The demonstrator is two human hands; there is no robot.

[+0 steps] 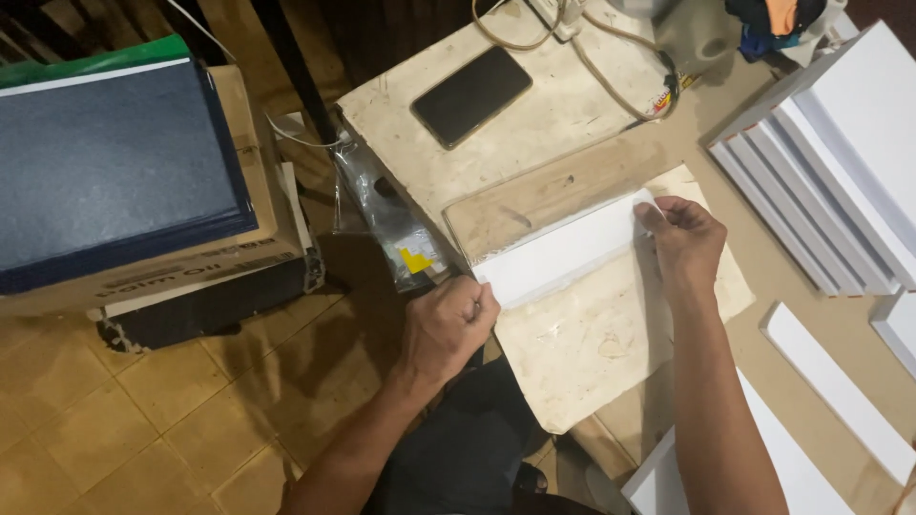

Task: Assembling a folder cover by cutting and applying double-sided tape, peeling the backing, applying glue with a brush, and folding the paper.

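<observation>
A long white cardboard strip [563, 256] lies across a stained board [592, 334] on the low work table. My left hand [448, 324] pinches the strip's near left end at the table's edge. My right hand [685, 240] grips the strip's far right end with thumb and fingers. The strip stretches between both hands, resting flat next to a bare wooden slat [553, 191].
A black phone [470, 95] and looped cables [611, 57] lie at the back of the table. Stacked white boxes [830, 162] stand at the right, more white strips [835, 386] near them. A cardboard box with dark blue sheets [114, 162] sits on the tiled floor at left, beside a plastic bag [386, 219].
</observation>
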